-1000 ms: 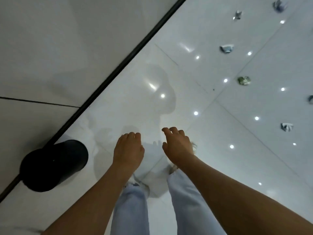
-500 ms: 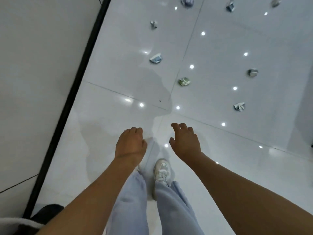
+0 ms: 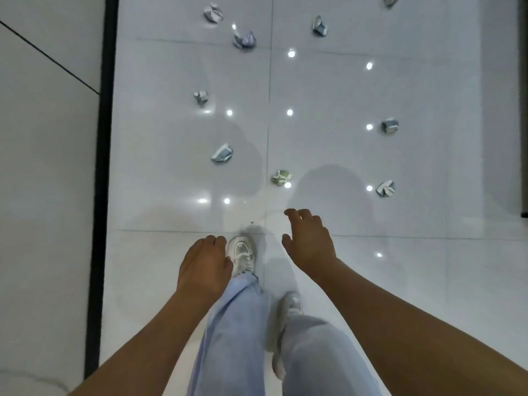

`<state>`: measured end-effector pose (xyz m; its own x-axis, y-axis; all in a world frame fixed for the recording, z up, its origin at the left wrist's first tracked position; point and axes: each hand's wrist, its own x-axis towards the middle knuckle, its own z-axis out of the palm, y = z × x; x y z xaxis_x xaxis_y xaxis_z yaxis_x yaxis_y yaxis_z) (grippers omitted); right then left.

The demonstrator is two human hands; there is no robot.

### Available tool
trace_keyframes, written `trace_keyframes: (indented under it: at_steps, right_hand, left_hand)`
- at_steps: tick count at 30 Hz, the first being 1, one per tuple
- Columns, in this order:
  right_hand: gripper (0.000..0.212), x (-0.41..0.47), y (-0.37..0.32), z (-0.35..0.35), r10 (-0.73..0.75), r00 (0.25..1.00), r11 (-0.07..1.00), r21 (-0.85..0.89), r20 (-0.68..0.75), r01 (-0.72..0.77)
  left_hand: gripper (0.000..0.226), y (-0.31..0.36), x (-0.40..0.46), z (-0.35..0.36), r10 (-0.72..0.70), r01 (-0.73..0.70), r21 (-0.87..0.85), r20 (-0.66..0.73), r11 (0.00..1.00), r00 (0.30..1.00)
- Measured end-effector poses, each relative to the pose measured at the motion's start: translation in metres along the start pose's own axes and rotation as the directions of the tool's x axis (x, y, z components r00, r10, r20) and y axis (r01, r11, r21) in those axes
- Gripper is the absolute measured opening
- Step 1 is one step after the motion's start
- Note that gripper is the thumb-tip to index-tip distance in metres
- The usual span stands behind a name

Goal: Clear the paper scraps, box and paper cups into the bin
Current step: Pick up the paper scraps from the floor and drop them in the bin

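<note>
Several crumpled paper scraps lie scattered on the glossy white floor ahead of me. The nearest is a greenish scrap (image 3: 282, 177), with a blue-white scrap (image 3: 222, 153) to its left and a grey scrap (image 3: 385, 188) to its right. More scraps lie farther off, among them one at the left (image 3: 201, 97), one at the right (image 3: 390, 126) and one far ahead (image 3: 244, 40). My left hand (image 3: 203, 265) hangs palm down, fingers curled loosely, holding nothing. My right hand (image 3: 310, 241) reaches forward with fingers apart, empty, short of the greenish scrap. The bin, box and cups are out of view.
A white wall with a black skirting strip (image 3: 103, 167) runs along the left. My legs in light jeans and white shoes (image 3: 242, 254) are below my hands. A dark edge (image 3: 523, 110) borders the floor at the far right.
The view has swung away from the black bin, which has left the frame. I have stepped forward and the scraps are now nearer and straight ahead. Both hands stay empty.
</note>
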<state>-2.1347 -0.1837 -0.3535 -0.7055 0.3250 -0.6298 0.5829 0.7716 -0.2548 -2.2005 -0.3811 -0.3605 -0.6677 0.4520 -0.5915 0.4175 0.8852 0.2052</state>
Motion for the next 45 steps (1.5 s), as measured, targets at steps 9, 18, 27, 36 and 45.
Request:
trace_keyframes:
  at_steps: [9,18,27,36,45]
  right_hand:
    - [0.048,0.070,0.018,-0.023,0.054,0.998,0.981,0.185,0.031,-0.059]
    - [0.047,0.140,0.063,-0.034,0.114,0.990,0.976,0.176,0.088,-0.128]
    - [0.051,0.261,0.095,0.056,0.157,0.981,0.978,0.120,0.112,-0.170]
    - [0.080,0.392,0.133,0.197,0.165,0.983,0.966,0.188,0.080,-0.177]
    - [0.044,0.398,0.137,0.238,0.104,0.988,0.965,0.251,-0.118,-0.072]
  left_hand:
    - [0.030,0.027,0.097,-0.030,-0.001,-0.009,0.080,0.123,0.997,0.992]
    - [0.029,0.064,0.186,-0.034,-0.036,0.026,0.071,0.139,0.997,0.990]
    - [0.030,0.057,0.310,0.038,0.105,-0.121,0.075,0.188,0.990,0.976]
    - [0.032,0.019,0.412,0.164,0.208,-0.232,0.079,0.235,0.970,0.949]
    - [0.046,0.020,0.432,0.199,0.255,-0.268,0.011,0.272,0.963,0.928]
